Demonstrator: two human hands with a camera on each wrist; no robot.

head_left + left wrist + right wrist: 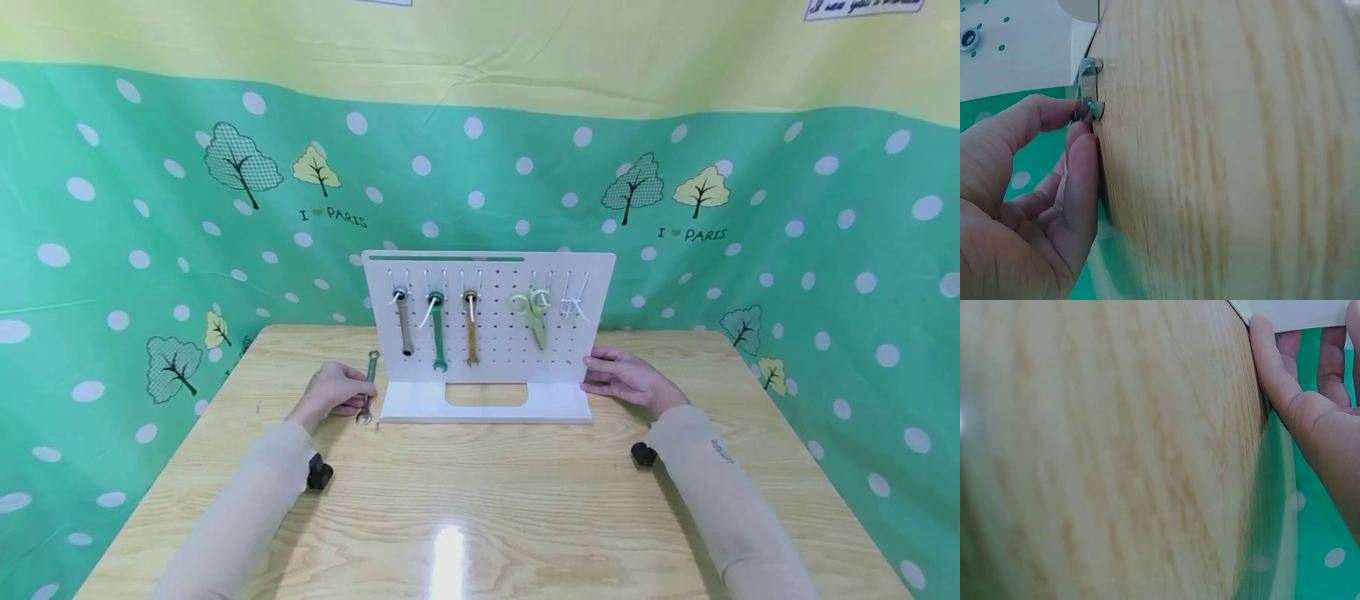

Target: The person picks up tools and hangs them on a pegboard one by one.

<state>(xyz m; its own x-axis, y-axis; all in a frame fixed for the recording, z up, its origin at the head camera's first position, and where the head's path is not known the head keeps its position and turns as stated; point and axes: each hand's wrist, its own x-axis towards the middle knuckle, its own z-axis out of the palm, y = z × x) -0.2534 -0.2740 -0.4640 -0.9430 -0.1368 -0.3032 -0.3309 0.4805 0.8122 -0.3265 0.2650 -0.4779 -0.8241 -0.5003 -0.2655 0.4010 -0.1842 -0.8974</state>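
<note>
My left hand pinches a small metal wrench between thumb and fingers, at the left of a white pegboard stand. In the left wrist view the wrench lies along the wooden surface, its near end at the fingertips. At the other side, my right hand holds the stand's lower right edge. Its thumb lies at the corner of the base in the right wrist view, with the other fingers partly hidden by the board.
On the pegboard hang a grey wrench, a green wrench, a gold wrench and light green scissors. White hooks stick out at its right. Beneath everything is a wooden table, with a polka-dot curtain behind.
</note>
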